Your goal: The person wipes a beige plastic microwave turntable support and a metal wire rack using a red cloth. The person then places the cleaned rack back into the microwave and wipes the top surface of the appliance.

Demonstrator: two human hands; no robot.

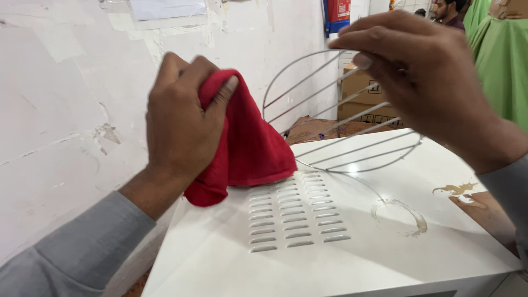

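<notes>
While the left hand (181,126) bunches a red cloth (247,143) in its grip, fingers (223,93) curled together and clamped on the fabric, the right hand (423,77) holds a round wire rack (341,118) by its upper rim. The right hand's fingers (363,38) are bent and closed on the rim wire, so the rack stands tilted on edge, its lower curve resting on the top of a white metal appliance casing (352,242). The cloth hangs from the left hand and its lower folds touch the casing just beside the rack's left edge, over the upper end of a block of louvred vent slots (294,212) pressed into the casing's top. To the right of the slots, a faint ring-shaped stain (401,214) marks the white surface, and near the casing's right edge lies a brownish smear (456,190). Both forearms wear grey sleeves (82,247). A scuffed white wall (60,110) runs along the left. Behind the rack, well apart, stand cardboard boxes (363,88) on the floor, with a red fire extinguisher (336,11) on the wall above them. A green garment (503,60) hangs at the far right, and another person's head (445,11) shows in the background.
</notes>
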